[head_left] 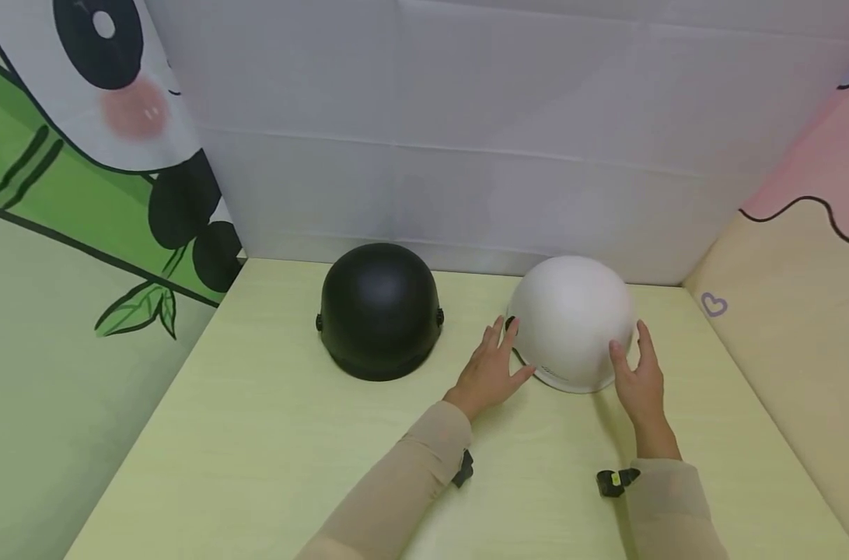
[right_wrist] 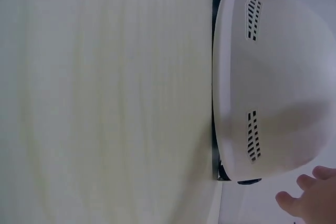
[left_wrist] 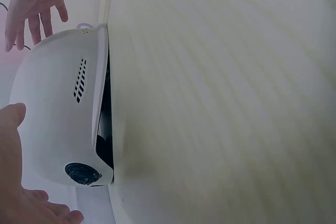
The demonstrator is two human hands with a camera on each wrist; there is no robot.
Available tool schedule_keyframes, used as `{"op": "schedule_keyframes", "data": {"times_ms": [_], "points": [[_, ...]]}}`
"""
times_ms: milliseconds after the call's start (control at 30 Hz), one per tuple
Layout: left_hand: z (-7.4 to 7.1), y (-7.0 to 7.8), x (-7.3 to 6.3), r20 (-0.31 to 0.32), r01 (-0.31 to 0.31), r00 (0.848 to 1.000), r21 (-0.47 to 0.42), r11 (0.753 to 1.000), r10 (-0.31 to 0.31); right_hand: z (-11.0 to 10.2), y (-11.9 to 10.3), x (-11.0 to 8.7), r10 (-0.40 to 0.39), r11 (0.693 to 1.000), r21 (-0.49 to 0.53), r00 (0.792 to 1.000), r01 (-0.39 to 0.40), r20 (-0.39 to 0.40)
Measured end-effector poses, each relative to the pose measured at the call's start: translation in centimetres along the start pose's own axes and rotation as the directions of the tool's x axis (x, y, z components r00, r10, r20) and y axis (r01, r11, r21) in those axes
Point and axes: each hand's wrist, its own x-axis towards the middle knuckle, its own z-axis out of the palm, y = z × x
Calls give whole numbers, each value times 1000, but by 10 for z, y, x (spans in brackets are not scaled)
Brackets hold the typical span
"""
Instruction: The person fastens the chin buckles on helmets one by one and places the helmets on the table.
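Observation:
A white helmet (head_left: 573, 323) sits dome up on the table, with vent slots (left_wrist: 80, 80) and a round black side knob (left_wrist: 82, 173) visible in the left wrist view. My left hand (head_left: 489, 375), fingers spread, is at the helmet's left side, fingertips right by the knob. On the opposite side my right hand (head_left: 640, 385) has its thumb and fingers apart, the thumb overlapping the shell in the head view. In the right wrist view, the fingers (right_wrist: 289, 203) show beside the helmet (right_wrist: 278, 82). Neither hand grips anything.
To the left, a black helmet (head_left: 381, 311) stands on the pale yellow table (head_left: 270, 435). A white sheet-like backdrop (head_left: 431, 117) rises along the table's back edge. Painted walls (head_left: 788, 327) flank both sides, the right one close to the table's edge.

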Motion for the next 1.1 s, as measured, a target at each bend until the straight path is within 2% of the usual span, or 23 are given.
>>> {"op": "schedule_keyframes", "data": {"times_ms": [200,533,767,900,1100], "points": [[0,2,6,7,1,1000,0,1000,-1,-1,4,6,39,997,64,999,-41,26],[3,4,16,-2,6,1000,-81,997,-6,-2,7,11,69,983,164,995,-79,70],[14,4,24,18,25,1000,-195,980,-22,-1,10,16,114,972,196,988,-132,101],[18,5,28,12,49,999,-228,972,-48,0,12,20,112,963,233,986,-138,122],[22,11,33,44,101,995,-303,948,-92,0,18,24,103,953,265,981,-145,166]]}}
